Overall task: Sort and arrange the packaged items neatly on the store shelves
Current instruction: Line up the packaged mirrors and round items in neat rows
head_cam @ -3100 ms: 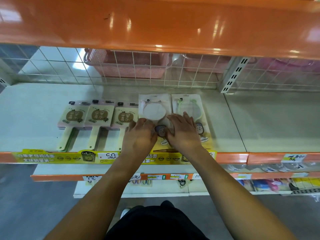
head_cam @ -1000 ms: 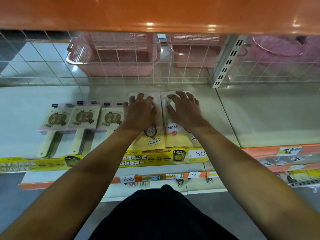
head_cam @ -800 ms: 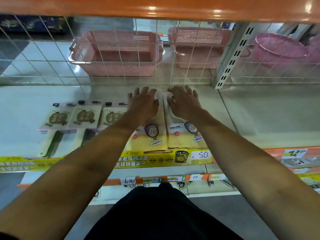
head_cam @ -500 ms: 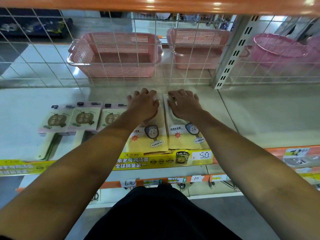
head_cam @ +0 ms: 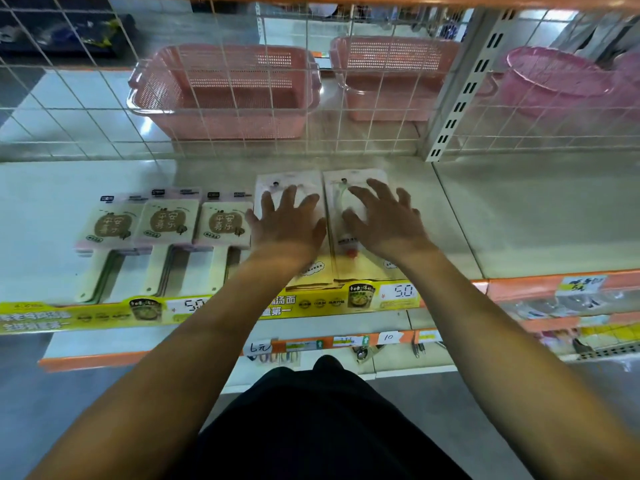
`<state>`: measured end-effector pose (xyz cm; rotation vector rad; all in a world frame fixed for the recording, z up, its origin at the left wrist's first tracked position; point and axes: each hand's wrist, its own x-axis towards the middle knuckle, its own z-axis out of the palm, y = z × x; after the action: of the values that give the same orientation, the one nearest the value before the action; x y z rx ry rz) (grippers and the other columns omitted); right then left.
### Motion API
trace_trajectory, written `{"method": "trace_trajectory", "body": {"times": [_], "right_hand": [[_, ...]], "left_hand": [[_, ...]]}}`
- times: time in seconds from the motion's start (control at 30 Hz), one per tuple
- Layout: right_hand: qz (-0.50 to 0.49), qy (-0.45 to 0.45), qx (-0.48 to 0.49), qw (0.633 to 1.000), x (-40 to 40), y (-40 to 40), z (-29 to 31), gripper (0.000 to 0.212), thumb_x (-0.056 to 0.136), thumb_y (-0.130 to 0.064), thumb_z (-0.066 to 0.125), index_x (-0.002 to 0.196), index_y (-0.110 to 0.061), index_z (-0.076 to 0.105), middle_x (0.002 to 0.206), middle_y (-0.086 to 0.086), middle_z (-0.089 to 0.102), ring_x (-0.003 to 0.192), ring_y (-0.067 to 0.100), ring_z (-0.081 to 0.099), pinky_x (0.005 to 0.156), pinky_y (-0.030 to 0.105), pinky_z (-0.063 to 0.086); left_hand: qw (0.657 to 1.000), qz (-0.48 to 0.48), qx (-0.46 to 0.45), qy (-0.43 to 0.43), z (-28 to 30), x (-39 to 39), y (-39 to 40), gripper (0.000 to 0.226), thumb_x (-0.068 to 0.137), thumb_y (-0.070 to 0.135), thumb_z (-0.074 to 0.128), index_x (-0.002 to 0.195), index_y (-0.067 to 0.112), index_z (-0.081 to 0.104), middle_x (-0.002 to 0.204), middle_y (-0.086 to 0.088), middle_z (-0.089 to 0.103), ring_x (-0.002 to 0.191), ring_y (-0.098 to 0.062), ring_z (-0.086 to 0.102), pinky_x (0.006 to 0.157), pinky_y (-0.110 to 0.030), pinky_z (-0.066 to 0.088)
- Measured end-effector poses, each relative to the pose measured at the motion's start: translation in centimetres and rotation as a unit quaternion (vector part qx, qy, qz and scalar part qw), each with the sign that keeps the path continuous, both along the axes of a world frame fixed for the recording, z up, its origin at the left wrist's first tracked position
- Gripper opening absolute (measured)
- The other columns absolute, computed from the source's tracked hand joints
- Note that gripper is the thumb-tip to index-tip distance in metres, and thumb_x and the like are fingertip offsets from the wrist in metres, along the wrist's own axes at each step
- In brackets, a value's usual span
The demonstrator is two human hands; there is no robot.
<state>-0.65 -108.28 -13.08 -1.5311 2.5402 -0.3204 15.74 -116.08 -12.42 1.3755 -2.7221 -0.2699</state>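
Both hands lie flat with fingers spread: my left hand [head_cam: 289, 225] presses the left packet [head_cam: 289, 183], my right hand [head_cam: 382, 221] the right packet [head_cam: 356, 178], gripping nothing. These two packets sit side by side on the shelf [head_cam: 519, 209], just right of the three paddle-shaped packs [head_cam: 166, 221], which already form a tidy row. I judge this stretch nearly done; only squaring these two remains. Their lower ends are hidden under my wrists, so possibly they are stacks.
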Motion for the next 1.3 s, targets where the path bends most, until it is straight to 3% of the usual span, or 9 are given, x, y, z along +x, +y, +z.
{"method": "trace_trajectory", "body": {"times": [0.37, 0.63, 0.93, 1.17, 1.3], "right_hand": [[0.023, -0.001, -0.018, 1.0, 1.2, 2.5, -1.3, 0.053, 0.088, -0.06, 0.049, 0.135, -0.04, 0.037, 0.149, -0.006, 0.026, 0.133, 0.036, 0.024, 0.1, 0.049, 0.036], [-0.002, -0.008, -0.027, 1.0, 1.9, 1.4, -1.6, 0.044, 0.089, -0.055, 0.049, 0.129, -0.037, 0.042, 0.148, -0.004, 0.027, 0.13, 0.037, 0.025, 0.096, 0.048, 0.037], [0.025, -0.033, -0.05, 0.998, 1.3, 1.6, -2.0, 0.039, 0.092, -0.055, 0.043, 0.127, -0.04, 0.042, 0.147, -0.008, 0.028, 0.132, 0.039, 0.022, 0.098, 0.05, 0.036], [0.052, -0.027, -0.037, 0.998, 0.8, 1.4, -2.5, 0.043, 0.094, -0.052, 0.041, 0.134, -0.038, 0.038, 0.152, -0.004, 0.025, 0.139, 0.04, 0.021, 0.11, 0.05, 0.027], [0.044, -0.032, -0.038, 0.998, 1.2, 1.7, -2.5, 0.045, 0.095, -0.052, 0.043, 0.138, -0.039, 0.037, 0.156, -0.008, 0.021, 0.141, 0.044, 0.014, 0.108, 0.053, 0.029]], "left_hand": [[1.0, 0.004, 0.018, -0.002, -0.7, 1.5, 2.3, 0.037, 0.094, 0.049, 0.037, 0.13, 0.039, 0.038, 0.152, 0.0, 0.024, 0.14, -0.042, 0.017, 0.102, -0.06, 0.029], [1.0, 0.006, 0.017, 0.006, -1.2, 1.1, 2.4, 0.042, 0.093, 0.051, 0.038, 0.133, 0.041, 0.038, 0.154, 0.0, 0.024, 0.142, -0.042, 0.016, 0.105, -0.061, 0.027], [1.0, 0.007, 0.016, 0.009, -1.2, 1.1, 2.4, 0.042, 0.093, 0.053, 0.037, 0.134, 0.042, 0.037, 0.154, 0.0, 0.024, 0.143, -0.041, 0.014, 0.107, -0.06, 0.024], [0.999, 0.014, 0.029, 0.019, -1.1, 1.1, 2.6, 0.043, 0.094, 0.051, 0.038, 0.136, 0.043, 0.035, 0.156, 0.0, 0.021, 0.144, -0.04, 0.011, 0.109, -0.061, 0.02], [0.999, 0.017, 0.038, 0.02, -1.0, 1.3, 2.6, 0.043, 0.095, 0.051, 0.036, 0.137, 0.043, 0.034, 0.156, 0.0, 0.02, 0.144, -0.04, 0.009, 0.11, -0.06, 0.018]]}}
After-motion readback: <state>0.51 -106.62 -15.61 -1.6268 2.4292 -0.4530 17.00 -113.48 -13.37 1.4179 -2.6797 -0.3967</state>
